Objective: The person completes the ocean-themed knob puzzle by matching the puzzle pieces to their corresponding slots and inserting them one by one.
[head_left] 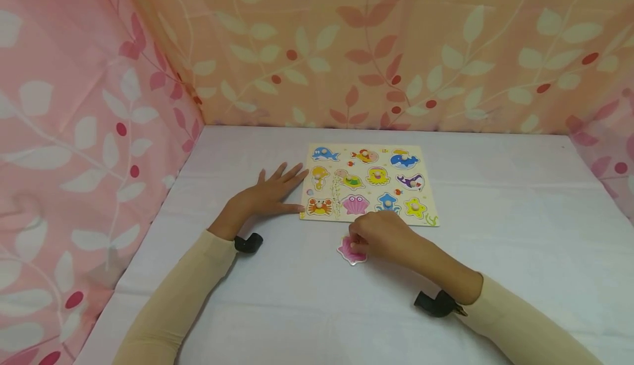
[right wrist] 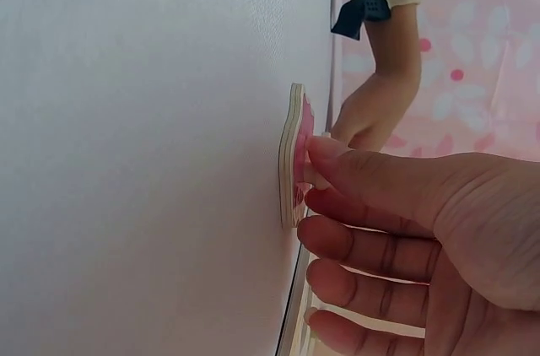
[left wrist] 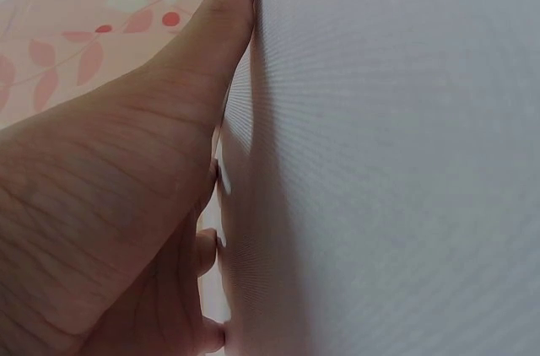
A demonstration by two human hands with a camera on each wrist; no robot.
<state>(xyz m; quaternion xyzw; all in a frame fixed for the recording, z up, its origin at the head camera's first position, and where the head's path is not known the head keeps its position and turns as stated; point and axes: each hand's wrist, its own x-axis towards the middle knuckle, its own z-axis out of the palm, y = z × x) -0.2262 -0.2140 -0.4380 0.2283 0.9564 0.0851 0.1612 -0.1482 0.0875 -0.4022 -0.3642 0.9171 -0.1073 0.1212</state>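
A wooden peg puzzle board (head_left: 373, 219) with sea animals lies flat on the table. My right hand (head_left: 383, 237) pinches the small knob of a pink puzzle piece (head_left: 350, 253) just in front of the board. In the right wrist view, thumb and forefinger meet at the knob of the pink piece (right wrist: 294, 149), whose edge is toward the table; whether it touches the cloth I cannot tell. My left hand (head_left: 272, 193) lies palm down with fingers spread, thumb and fingertips at the board's left edge. The left wrist view shows that thumb (left wrist: 224, 14) against the board's edge.
Knobbed pieces on the board include a crab (head_left: 319, 207), a turtle (head_left: 351, 181), an octopus (head_left: 378, 176) and a starfish (head_left: 415, 207). A pink shell picture (head_left: 355, 204) shows in the front row. White cloth (head_left: 297, 299) covers the table; floral curtains (head_left: 307, 51) stand behind and beside it.
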